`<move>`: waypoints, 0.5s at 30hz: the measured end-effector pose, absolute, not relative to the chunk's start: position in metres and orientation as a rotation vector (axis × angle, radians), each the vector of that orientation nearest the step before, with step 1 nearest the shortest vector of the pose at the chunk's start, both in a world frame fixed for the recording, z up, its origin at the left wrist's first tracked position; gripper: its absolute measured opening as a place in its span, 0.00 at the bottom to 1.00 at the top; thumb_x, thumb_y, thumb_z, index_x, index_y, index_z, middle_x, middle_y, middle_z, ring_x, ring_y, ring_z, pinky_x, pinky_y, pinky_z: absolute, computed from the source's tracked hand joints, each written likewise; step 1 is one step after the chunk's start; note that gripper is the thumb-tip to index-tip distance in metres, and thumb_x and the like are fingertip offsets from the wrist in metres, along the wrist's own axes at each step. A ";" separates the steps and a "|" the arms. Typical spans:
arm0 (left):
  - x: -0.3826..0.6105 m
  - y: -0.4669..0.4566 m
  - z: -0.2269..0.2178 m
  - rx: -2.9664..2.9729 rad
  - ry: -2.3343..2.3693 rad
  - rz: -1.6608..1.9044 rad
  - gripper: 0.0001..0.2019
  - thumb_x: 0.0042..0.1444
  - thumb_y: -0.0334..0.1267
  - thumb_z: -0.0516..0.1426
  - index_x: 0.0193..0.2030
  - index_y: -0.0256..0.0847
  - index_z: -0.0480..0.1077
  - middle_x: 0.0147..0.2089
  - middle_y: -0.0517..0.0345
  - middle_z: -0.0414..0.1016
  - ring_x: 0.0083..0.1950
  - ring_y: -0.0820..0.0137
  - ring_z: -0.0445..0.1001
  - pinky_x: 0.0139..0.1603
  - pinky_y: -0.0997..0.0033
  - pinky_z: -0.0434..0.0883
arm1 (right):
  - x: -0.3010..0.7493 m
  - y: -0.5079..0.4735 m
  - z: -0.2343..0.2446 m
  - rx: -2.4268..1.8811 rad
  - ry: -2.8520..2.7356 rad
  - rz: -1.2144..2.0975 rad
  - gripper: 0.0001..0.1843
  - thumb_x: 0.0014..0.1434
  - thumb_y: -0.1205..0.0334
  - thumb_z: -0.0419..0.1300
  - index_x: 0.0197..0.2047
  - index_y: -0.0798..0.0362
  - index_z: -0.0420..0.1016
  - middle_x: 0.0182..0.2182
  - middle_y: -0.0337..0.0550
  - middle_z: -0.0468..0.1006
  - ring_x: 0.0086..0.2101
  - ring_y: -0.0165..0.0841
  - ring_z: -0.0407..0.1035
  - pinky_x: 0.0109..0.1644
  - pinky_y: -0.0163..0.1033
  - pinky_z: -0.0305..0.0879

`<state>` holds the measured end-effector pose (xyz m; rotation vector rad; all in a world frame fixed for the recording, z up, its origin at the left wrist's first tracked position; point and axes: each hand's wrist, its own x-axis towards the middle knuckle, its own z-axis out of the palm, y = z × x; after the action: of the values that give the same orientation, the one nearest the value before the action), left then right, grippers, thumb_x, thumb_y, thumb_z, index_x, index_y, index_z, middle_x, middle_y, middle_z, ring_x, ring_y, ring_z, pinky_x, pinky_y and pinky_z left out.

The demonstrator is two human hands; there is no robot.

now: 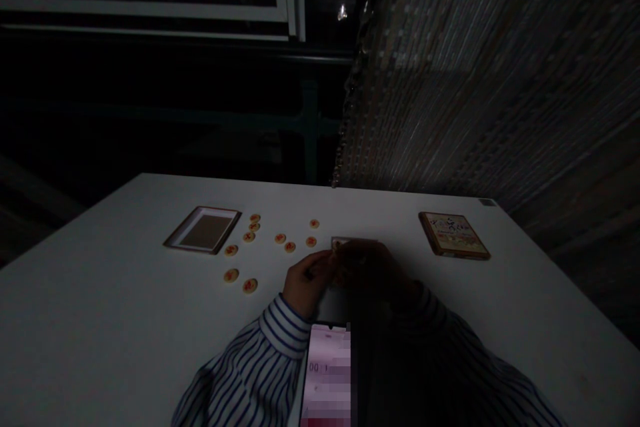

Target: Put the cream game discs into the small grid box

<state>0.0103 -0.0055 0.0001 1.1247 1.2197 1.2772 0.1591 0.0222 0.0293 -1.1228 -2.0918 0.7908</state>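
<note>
My left hand (306,281) is closed, its fingers curled toward my right hand; what they hold is hidden. Deep in shadow, my right hand (373,267) meets the left fingertips, and its fingers are too dark to read. Both hands are over a small pale-edged box or packet (353,239), mostly covered, with a few round pieces showing in it. Left of my hands, several round Chinese chess pieces with red characters are scattered; the nearest piece (311,241) lies just beyond my left hand, another piece (250,285) toward the front.
An open shallow tray (221,247) lies at the left of the white table (125,293). A flat box with a printed cover (457,235) lies at the right. A lit phone (327,380) with a timer is in front of me. A string curtain (415,100) hangs behind the table.
</note>
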 end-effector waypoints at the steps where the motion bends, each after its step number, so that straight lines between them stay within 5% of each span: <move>1: 0.011 -0.006 0.000 1.123 1.212 1.274 0.16 0.41 0.40 0.60 0.37 0.35 0.73 0.33 0.51 0.78 0.34 0.67 0.75 0.35 0.70 0.72 | 0.159 0.022 0.029 -1.123 -2.097 0.789 0.09 0.55 0.61 0.53 0.31 0.53 0.73 0.28 0.41 0.75 0.29 0.29 0.69 0.33 0.34 0.64; 15: 0.011 -0.004 0.002 0.998 1.214 1.322 0.14 0.36 0.40 0.63 0.30 0.34 0.74 0.29 0.52 0.78 0.31 0.68 0.75 0.35 0.69 0.72 | 0.158 0.022 0.031 -1.108 -2.186 0.760 0.10 0.55 0.64 0.52 0.30 0.55 0.73 0.26 0.43 0.75 0.26 0.30 0.68 0.29 0.34 0.64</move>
<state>0.0110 -0.0045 0.0024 0.9980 1.2140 1.3222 0.1577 0.0216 0.0312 -1.1079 -2.1862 0.7597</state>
